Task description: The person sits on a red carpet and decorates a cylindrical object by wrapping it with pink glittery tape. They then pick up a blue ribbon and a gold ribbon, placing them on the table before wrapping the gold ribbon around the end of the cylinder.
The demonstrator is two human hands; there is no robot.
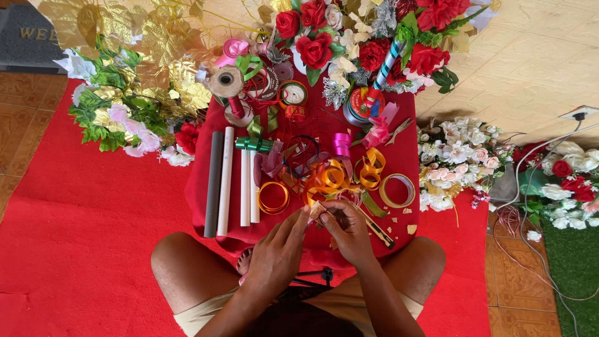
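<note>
My left hand (pixel 279 246) and my right hand (pixel 349 232) meet over the front of a low table draped in red cloth (pixel 399 134). Together their fingertips pinch a small piece of gold-orange ribbon (pixel 319 210). Just beyond the hands lies a heap of curled orange and gold ribbon (pixel 337 178). An orange ribbon ring (pixel 273 197) sits left of it, and a roll of tape (pixel 397 190) lies to the right. My bare knees frame the table's front edge.
Grey and white tubes (pixel 226 181) lie on the table's left. A ribbon spool (pixel 227 84), tape rolls and a pink ribbon (pixel 341 144) crowd the back. Red roses (pixel 315 50), gold leaves (pixel 156 43) and white flowers (pixel 455 156) surround the table. A cable (pixel 536 162) runs at right.
</note>
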